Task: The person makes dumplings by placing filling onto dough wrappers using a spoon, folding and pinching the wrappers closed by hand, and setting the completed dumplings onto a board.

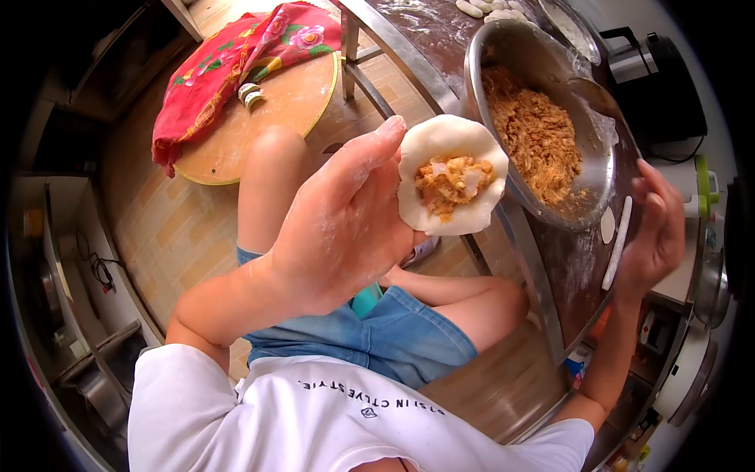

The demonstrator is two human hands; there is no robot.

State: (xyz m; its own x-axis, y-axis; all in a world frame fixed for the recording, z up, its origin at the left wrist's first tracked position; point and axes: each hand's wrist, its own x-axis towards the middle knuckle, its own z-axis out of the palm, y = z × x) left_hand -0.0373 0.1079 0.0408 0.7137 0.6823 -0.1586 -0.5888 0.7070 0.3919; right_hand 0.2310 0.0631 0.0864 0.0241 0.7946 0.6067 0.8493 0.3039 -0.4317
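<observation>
My left hand (334,212), dusted with flour, holds up a round dumpling wrapper (410,169). The wrapper lies spread flat and unfolded across my fingers, which it mostly hides. A mound of chunky orange-brown filling (452,182) sits at its middle. On the right, my right hand (659,228) hovers by the table's edge, fingers loosely bent and apart, with nothing visible in them. Beside it lie a slim white stick (617,244) and a small flat oval of dough (607,226). A large steel bowl (481,94) of the same filling stands between the hands.
White dough pieces (495,9) lie on the floured dark table (421,35) behind the bowl. A black appliance (664,90) stands to the right. At the back left, a red flowered cloth (228,75) covers part of a round wooden board (291,98). My bent knees are under my left hand.
</observation>
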